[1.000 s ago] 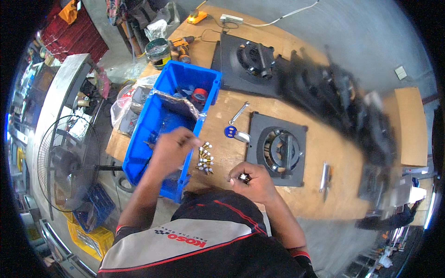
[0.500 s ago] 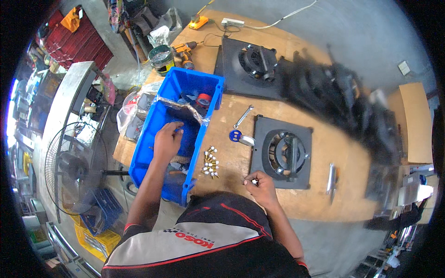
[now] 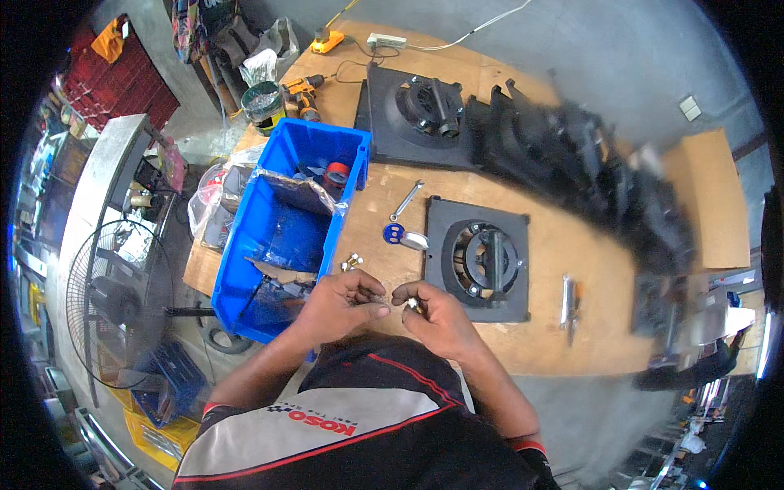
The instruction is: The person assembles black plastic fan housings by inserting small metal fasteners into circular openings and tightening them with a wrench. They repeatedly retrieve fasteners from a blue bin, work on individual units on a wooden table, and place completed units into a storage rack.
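Observation:
My left hand [image 3: 343,300] and my right hand [image 3: 431,317] meet near the front edge of the wooden table [image 3: 555,245]. The right fingers pinch a small silver bolt [image 3: 412,304]. Between its fingertips the left hand holds a tiny metal piece, too small to tell what kind. A few loose bolts [image 3: 352,262] lie just beyond the left hand, beside the blue bin [image 3: 282,237]. A black square plate with a round mechanism [image 3: 478,260] lies right of my hands.
A spanner [image 3: 407,199] and a blue tool [image 3: 394,234] lie behind the bolts. A second black plate [image 3: 420,114], a row of black parts [image 3: 588,163], a cordless drill [image 3: 304,91] and a standing fan [image 3: 114,302] surround the table.
My left hand came out of the blue bin and moved right to meet my right hand. The pile of bolts beside the bin looks smaller.

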A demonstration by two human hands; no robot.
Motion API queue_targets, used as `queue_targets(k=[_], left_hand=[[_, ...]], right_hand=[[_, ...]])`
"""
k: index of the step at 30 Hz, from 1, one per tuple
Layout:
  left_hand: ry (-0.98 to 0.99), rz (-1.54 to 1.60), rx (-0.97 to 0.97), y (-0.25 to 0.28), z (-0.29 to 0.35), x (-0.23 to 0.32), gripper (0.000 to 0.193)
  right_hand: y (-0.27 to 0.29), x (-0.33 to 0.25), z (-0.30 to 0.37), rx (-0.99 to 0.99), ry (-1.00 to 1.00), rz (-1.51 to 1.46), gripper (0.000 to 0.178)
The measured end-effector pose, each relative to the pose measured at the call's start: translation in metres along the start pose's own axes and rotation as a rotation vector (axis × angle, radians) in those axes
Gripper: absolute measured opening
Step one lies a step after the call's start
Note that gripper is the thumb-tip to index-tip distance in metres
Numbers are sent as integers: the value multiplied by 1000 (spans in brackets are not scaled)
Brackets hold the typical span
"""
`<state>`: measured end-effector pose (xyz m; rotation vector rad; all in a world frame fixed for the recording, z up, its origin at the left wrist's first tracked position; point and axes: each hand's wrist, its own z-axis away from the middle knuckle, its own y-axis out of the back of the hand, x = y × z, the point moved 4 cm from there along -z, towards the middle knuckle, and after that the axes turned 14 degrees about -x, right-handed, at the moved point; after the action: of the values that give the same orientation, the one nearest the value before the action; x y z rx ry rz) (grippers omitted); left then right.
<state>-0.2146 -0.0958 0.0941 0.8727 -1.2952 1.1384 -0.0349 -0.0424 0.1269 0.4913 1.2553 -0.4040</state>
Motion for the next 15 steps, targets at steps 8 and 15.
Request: queue_targets(k=[8,15], left_hand=[[79,-46,-67,-14,-1,0,27],[-1,287,-142,-32,-10,2,29]], right_hand=[[7,-7,21,71,15,-73,26],[8,-11,26,221,66,81,28]])
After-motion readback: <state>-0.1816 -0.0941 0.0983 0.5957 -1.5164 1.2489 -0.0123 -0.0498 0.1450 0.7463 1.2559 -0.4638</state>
